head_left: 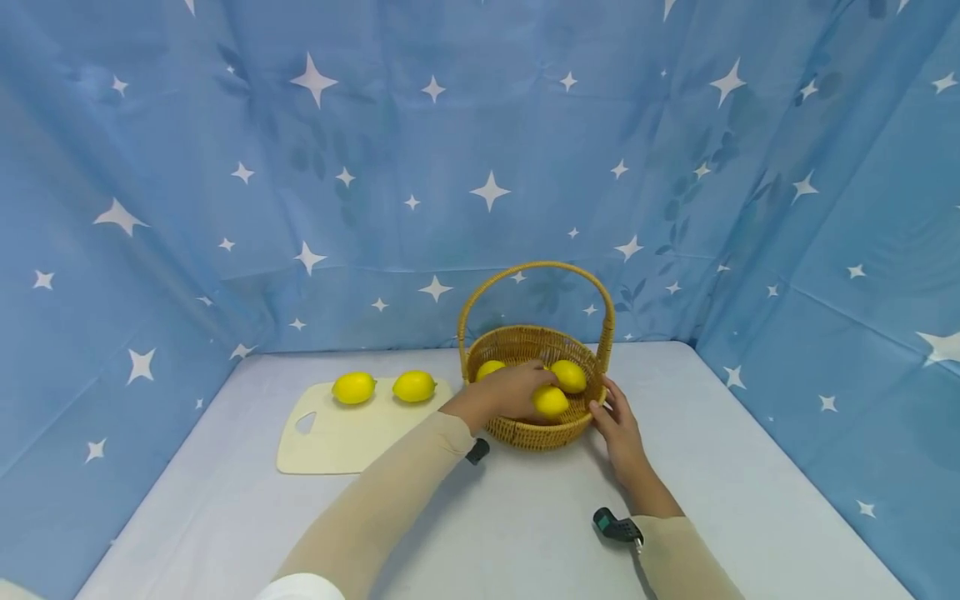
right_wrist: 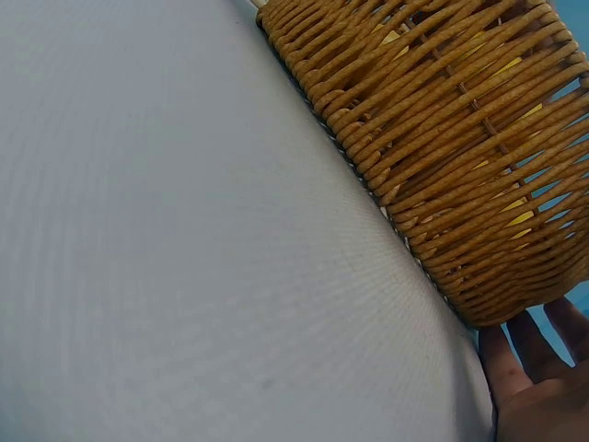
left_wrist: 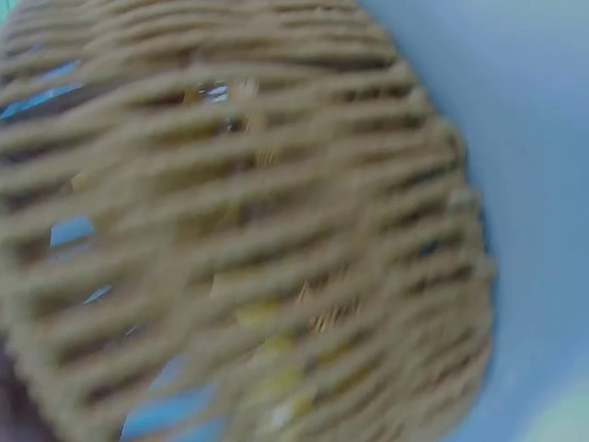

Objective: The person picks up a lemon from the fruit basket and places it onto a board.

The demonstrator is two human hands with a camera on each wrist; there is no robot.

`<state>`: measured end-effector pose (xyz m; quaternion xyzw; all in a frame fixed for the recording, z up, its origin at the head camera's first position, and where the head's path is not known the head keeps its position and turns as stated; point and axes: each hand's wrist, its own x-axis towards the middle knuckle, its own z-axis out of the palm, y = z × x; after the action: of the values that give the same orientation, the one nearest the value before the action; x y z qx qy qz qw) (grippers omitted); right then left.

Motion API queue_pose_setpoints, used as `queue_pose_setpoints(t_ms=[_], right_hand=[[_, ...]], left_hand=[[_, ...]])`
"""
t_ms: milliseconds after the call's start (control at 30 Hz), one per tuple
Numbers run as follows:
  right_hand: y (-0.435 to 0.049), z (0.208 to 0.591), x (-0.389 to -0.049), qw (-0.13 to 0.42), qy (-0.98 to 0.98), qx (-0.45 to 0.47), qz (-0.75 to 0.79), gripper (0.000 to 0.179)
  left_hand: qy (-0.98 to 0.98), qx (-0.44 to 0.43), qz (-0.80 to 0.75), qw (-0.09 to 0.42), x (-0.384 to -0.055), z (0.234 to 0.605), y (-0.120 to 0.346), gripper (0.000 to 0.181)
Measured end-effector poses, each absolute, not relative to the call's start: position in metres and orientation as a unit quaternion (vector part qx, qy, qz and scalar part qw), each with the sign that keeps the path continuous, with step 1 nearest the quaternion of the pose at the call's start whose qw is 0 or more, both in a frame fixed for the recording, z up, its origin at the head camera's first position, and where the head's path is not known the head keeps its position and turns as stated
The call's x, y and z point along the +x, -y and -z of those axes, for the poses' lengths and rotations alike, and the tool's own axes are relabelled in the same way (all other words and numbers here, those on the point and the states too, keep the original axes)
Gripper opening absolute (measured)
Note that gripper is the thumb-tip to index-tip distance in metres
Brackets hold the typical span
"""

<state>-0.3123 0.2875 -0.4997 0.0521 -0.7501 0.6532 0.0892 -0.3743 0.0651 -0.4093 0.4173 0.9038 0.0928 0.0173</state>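
Note:
A wicker basket (head_left: 536, 436) with a tall arched handle stands on the table, lemons inside it. My left hand (head_left: 517, 390) reaches over its front rim, fingers curled at a lemon (head_left: 551, 402) that it grips. Another lemon (head_left: 568, 377) lies just behind, and one more (head_left: 490, 368) shows at the left inside. At the basket's right side, my right hand (head_left: 621, 429) holds the rim with thumb and fingers. The right wrist view shows its fingers (right_wrist: 534, 354) against the woven wall. The left wrist view is blurred and filled by the basket's weave (left_wrist: 276, 203).
Left of the basket lies a cream cutting board (head_left: 330, 442) with two lemons on it, one left (head_left: 354, 387) and one right (head_left: 414, 386). A white cloth covers the table (head_left: 525, 525). Blue curtains (head_left: 390, 217) with white stars hang behind and at both sides.

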Motion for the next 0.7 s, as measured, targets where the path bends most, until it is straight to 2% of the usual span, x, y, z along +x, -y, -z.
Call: queue_pose_setpoints(t_ms=[333,700], right_hand=[[-0.289,0.499,-0.311,0.092,0.753,0.047,-0.65,0.06],[-0.289,0.498,-0.311,0.088,0.754,0.053,-0.649,0.066]], left_hand=[[-0.902,0.422,-0.087,-0.021,-0.37,0.388,-0.025,0.055],[-0.908,0.406,-0.104,-0.027,-0.356,0.373,0.02,0.06]])
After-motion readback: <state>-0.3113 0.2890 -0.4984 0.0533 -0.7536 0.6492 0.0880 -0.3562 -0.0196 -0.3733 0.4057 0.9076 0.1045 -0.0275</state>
